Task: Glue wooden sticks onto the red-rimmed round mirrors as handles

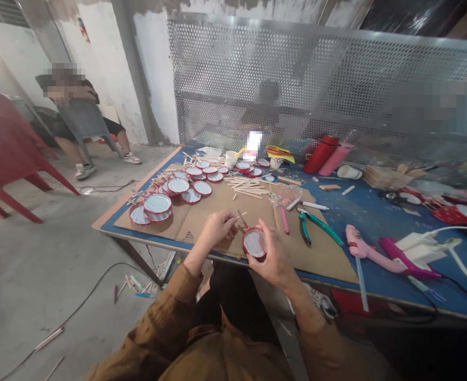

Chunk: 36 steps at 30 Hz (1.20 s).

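Observation:
My right hand (275, 254) is wrapped round the edge of a small red-rimmed hand drum (254, 243) with a pale round face. A thin stick rises from its far edge. Just to the left, my left hand (217, 231) has its fingers pinched together near that stick. A thin pale sliver shows by its fingertips, too small to name. Both hands are over the front edge of a cardboard sheet (316, 254). More red-rimmed drums (157, 203) lie piled at the left, some with sticks. Loose wooden sticks (247, 186) are spread behind my hands.
Teal-handled pliers (304, 227) and a pink glue gun (370, 251) lie to the right, near a purple power strip (400, 254) with white plugs. Red and pink bottles (321, 153) are at the back before a perforated metal screen (225, 69). A person sits beyond, left.

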Each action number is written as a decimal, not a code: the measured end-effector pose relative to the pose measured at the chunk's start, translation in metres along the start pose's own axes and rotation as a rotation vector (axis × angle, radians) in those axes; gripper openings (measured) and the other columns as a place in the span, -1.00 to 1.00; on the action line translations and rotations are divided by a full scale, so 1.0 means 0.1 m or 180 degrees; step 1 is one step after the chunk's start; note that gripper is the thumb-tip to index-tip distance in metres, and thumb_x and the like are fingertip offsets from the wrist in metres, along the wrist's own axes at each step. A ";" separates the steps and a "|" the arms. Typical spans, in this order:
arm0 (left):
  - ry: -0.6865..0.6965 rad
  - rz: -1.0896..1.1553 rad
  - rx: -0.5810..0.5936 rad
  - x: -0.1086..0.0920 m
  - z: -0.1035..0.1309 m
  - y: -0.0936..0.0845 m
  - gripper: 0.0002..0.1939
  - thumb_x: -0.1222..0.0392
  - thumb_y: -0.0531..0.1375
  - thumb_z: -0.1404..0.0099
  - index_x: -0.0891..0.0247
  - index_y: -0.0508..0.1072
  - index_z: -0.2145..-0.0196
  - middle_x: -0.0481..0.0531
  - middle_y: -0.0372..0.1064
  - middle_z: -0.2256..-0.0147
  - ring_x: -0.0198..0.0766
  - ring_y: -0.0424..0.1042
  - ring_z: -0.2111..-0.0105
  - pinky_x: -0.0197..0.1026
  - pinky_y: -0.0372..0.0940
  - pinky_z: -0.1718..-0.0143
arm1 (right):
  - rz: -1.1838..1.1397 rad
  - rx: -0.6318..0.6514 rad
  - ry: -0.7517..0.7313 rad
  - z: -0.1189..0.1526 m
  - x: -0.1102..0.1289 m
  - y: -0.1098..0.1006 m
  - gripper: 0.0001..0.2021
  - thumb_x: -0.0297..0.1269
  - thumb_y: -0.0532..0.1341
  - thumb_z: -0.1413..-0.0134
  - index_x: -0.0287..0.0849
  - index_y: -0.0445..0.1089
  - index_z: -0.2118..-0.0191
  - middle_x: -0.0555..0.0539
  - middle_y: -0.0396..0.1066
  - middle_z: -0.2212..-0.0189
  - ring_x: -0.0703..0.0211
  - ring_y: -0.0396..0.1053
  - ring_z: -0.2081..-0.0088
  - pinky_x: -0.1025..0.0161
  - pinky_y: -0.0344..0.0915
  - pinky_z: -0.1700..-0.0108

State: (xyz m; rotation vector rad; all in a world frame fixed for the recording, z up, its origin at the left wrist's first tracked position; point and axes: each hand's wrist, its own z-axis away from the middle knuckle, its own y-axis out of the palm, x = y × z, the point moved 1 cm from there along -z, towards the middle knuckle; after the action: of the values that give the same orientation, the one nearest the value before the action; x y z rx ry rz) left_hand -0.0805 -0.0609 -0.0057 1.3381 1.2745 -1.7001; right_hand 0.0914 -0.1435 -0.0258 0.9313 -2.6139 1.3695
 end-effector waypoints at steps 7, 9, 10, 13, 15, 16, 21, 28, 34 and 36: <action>0.0009 0.0002 0.0008 0.00 0.01 0.00 -0.74 0.22 0.04 -0.32 0.27 0.31 0.53 -0.12 0.33 0.64 -0.44 0.35 0.67 -0.44 0.21 0.64 | 0.0005 -0.0018 0.0004 0.00 0.02 -0.01 -0.14 -0.37 0.26 0.10 -0.25 -0.12 -0.33 -0.31 0.29 -0.02 -0.21 0.28 -0.03 -0.15 0.30 -0.04; 0.0012 0.0007 0.0008 0.00 0.01 0.01 -0.75 0.23 0.04 -0.32 0.27 0.31 0.52 -0.12 0.33 0.63 -0.44 0.35 0.67 -0.44 0.21 0.64 | -0.0001 -0.0027 0.0001 0.00 0.02 -0.01 -0.14 -0.36 0.27 0.09 -0.25 -0.11 -0.33 -0.32 0.29 -0.02 -0.21 0.28 -0.04 -0.16 0.30 -0.05; 0.0011 0.0008 0.0002 0.00 0.01 0.01 -0.75 0.23 0.04 -0.32 0.27 0.32 0.52 -0.12 0.34 0.63 -0.44 0.36 0.66 -0.44 0.21 0.64 | -0.0004 -0.0030 -0.0004 0.00 0.02 -0.01 -0.14 -0.36 0.27 0.09 -0.25 -0.11 -0.33 -0.32 0.28 -0.03 -0.21 0.28 -0.05 -0.16 0.30 -0.05; 0.0014 -0.0004 -0.0001 0.01 0.00 0.01 -0.76 0.22 0.04 -0.32 0.27 0.32 0.50 -0.11 0.34 0.63 -0.44 0.37 0.66 -0.44 0.22 0.63 | -0.0007 -0.0032 -0.0024 0.00 0.02 -0.01 -0.15 -0.37 0.26 0.09 -0.25 -0.11 -0.33 -0.32 0.28 -0.02 -0.21 0.27 -0.05 -0.16 0.29 -0.06; 0.0038 -0.0006 0.0002 0.02 0.00 0.01 -0.76 0.21 0.04 -0.32 0.28 0.33 0.49 -0.11 0.35 0.63 -0.43 0.37 0.66 -0.43 0.23 0.63 | -0.0004 -0.0033 -0.0033 0.00 0.02 -0.01 -0.15 -0.37 0.26 0.09 -0.25 -0.11 -0.33 -0.32 0.28 -0.02 -0.21 0.28 -0.05 -0.16 0.30 -0.06; 0.0053 0.0003 -0.0001 0.02 0.00 0.01 -0.76 0.21 0.04 -0.32 0.28 0.33 0.49 -0.11 0.35 0.62 -0.43 0.37 0.66 -0.43 0.23 0.63 | -0.0004 -0.0031 -0.0032 0.00 0.02 -0.01 -0.14 -0.38 0.26 0.09 -0.25 -0.12 -0.33 -0.32 0.28 -0.03 -0.21 0.28 -0.05 -0.16 0.30 -0.06; 0.0067 0.0082 -0.0016 0.03 -0.01 0.01 -0.77 0.22 0.04 -0.32 0.28 0.34 0.48 -0.10 0.35 0.62 -0.44 0.37 0.66 -0.43 0.23 0.64 | 0.0004 -0.0035 -0.0034 -0.01 0.02 -0.01 -0.14 -0.38 0.26 0.09 -0.23 -0.12 -0.33 -0.31 0.28 -0.03 -0.21 0.27 -0.06 -0.17 0.29 -0.06; 0.0046 0.0091 -0.0036 0.04 -0.02 0.01 -0.78 0.20 0.05 -0.32 0.29 0.35 0.46 -0.10 0.37 0.61 -0.44 0.37 0.66 -0.44 0.24 0.63 | -0.0034 -0.0015 0.0032 0.00 0.01 0.00 -0.15 -0.37 0.25 0.09 -0.23 -0.12 -0.33 -0.31 0.27 -0.05 -0.21 0.26 -0.07 -0.17 0.28 -0.07; 0.0073 0.0151 -0.0072 0.04 -0.01 0.02 -0.80 0.21 0.05 -0.32 0.29 0.35 0.44 -0.10 0.36 0.61 -0.44 0.37 0.66 -0.45 0.23 0.65 | -0.0021 -0.0017 0.0052 -0.01 0.02 -0.01 -0.16 -0.38 0.24 0.10 -0.23 -0.11 -0.32 -0.31 0.28 -0.04 -0.21 0.27 -0.07 -0.17 0.28 -0.07; 0.0073 0.0155 -0.0078 0.04 0.00 0.02 -0.80 0.21 0.05 -0.32 0.29 0.35 0.45 -0.10 0.36 0.61 -0.44 0.37 0.66 -0.44 0.24 0.64 | -0.0016 -0.0010 0.0059 -0.01 0.02 -0.01 -0.15 -0.38 0.25 0.10 -0.23 -0.11 -0.33 -0.31 0.28 -0.04 -0.22 0.27 -0.06 -0.18 0.28 -0.07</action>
State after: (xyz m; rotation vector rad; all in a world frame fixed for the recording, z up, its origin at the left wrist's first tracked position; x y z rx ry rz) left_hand -0.0800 -0.0607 -0.0100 1.3670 1.2614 -1.6352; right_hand 0.0901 -0.1443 -0.0236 0.9198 -2.5978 1.3655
